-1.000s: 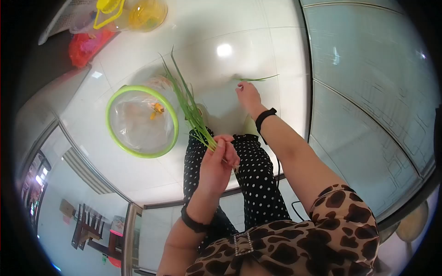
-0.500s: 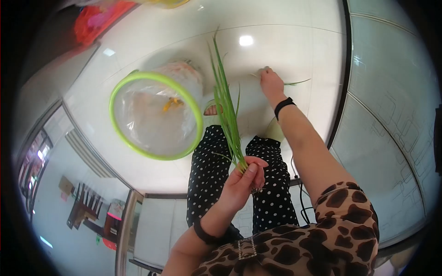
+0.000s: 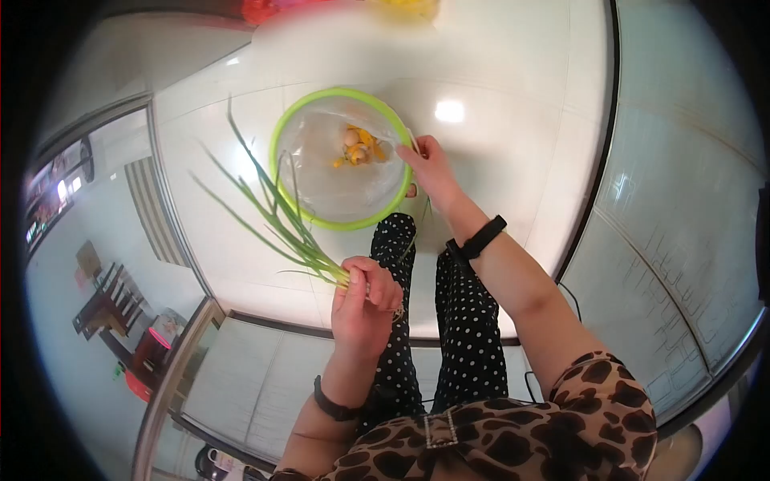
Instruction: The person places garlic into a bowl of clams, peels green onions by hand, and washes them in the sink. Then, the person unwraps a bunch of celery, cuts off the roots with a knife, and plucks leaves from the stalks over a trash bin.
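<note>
My left hand (image 3: 365, 301) is closed round the pale lower ends of a bunch of spring onions (image 3: 281, 228). The green leaves fan out to the upper left, some passing in front of the trash can (image 3: 292, 112). This can has a bright green rim and a clear plastic liner. Inside lie yellow scraps and rounded pale pieces (image 3: 358, 152) like eggshells. At the can's right rim is my right hand (image 3: 433, 172), fingers pinched together. A thin spring onion (image 3: 427, 207) shows below that hand, its pale end near the fingertips; the grip itself is partly hidden.
The pale tiled floor (image 3: 513, 96) spreads around the can. Blurred red (image 3: 261, 10) and yellow (image 3: 409, 10) things lie at the top edge. A frosted glass panel (image 3: 682, 216) stands at the right, and a dark cable (image 3: 571, 298) runs near my right elbow.
My right hand has moved from the floor leftward to the can's rim. The bunch in my left hand has tilted left. The can appears farther right, and the view has shifted.
</note>
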`<state>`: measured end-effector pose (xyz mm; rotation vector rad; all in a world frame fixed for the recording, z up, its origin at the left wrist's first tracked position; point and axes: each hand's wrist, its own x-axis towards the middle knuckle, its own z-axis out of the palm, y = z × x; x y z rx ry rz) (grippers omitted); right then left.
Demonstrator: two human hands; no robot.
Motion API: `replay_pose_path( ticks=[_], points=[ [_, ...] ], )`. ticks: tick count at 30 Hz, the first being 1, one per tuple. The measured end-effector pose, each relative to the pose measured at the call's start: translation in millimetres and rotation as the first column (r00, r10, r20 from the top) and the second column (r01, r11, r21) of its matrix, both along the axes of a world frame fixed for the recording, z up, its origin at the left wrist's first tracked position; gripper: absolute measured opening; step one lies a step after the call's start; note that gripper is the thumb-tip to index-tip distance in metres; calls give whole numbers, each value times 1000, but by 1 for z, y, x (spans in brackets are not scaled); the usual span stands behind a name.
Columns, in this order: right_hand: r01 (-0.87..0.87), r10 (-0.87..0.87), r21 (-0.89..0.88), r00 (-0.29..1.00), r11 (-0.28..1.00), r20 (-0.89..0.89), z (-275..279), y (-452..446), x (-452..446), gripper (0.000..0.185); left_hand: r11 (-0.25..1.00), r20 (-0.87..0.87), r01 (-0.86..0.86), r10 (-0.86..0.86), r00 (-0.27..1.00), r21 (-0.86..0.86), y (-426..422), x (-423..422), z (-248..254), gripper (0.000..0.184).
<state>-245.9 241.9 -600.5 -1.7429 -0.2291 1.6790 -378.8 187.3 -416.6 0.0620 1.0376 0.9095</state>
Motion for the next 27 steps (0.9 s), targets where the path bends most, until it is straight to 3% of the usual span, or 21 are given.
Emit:
replay_pose_path(
  ticks=[1, 3, 5, 9, 10, 12, 15, 16, 17, 18, 19, 21, 22, 24, 25, 27],
  points=[
    [-20, 20, 23, 1000, 1000, 0, -6, 1, -3, 35, 1000, 29, -22, 22, 999, -1, 1, -4, 5, 20],
    [-198, 171, 59, 938, 978, 301, -28, -16, 11, 30, 998, 35, -61, 61, 998, -2, -5, 1, 16, 20],
    [-80, 64, 37, 945, 996, 322, -32, -22, 25, 27, 995, 64, -69, 73, 995, -72, -3, -3, 25, 20],
    [9, 18, -93, 957, 996, 291, -1, -40, 73, 24, 994, 113, -55, 65, 992, -93, -6, -4, 48, 20],
    [9, 12, -70, 953, 997, 302, -4, -57, 90, 24, 995, 150, -47, 59, 987, -84, -16, -2, 49, 21],
    [43, -104, 131, 858, 990, 503, -2, -75, 116, 20, 995, 251, -64, 83, 964, -83, -18, -4, 59, 21],
    [143, -201, 165, 883, 976, 424, 112, -65, 109, 18, 997, 417, -58, 76, 906, -54, -26, -6, 76, 22],
    [124, -270, 348, 872, 929, 409, 152, -62, 97, 18, 995, 401, -45, 77, 913, -90, -29, -5, 90, 23],
    [-5, -241, 451, 840, 893, 486, 183, -69, 91, 15, 994, 386, -33, 71, 920, -104, -37, -3, 94, 24],
    [-145, -213, 519, 795, 843, 568, 230, -68, 85, 13, 1000, 557, -3, -12, 830, 25, -40, -8, 96, 26],
    [-151, -222, 532, 789, 833, 572, 274, -67, 79, 13, 999, 566, -4, -21, 824, 43, -42, -6, 116, 26],
    [-407, -243, 751, 772, 519, 587, 360, -63, 67, 10, 998, 492, 44, -59, 868, 42, -40, -1, 159, 31],
    [-415, -255, 762, 769, 497, 585, 396, -64, 61, 10, 997, 497, 39, -68, 865, 69, -38, 2, 185, 31],
    [-637, -214, 729, 697, 252, 684, 439, -93, 41, 17, 990, 487, 70, -122, 865, 124, -56, 3, 220, 39],
    [-644, -235, 732, 693, 224, 681, 461, -99, 37, 17, 985, 490, 64, -135, 861, 158, -57, 7, 240, 39],
    [-836, -204, 540, 515, 92, 832, 496, -117, 28, 24, 956, 527, 27, -184, 830, 291, -64, 10, 275, 44]
  ],
)
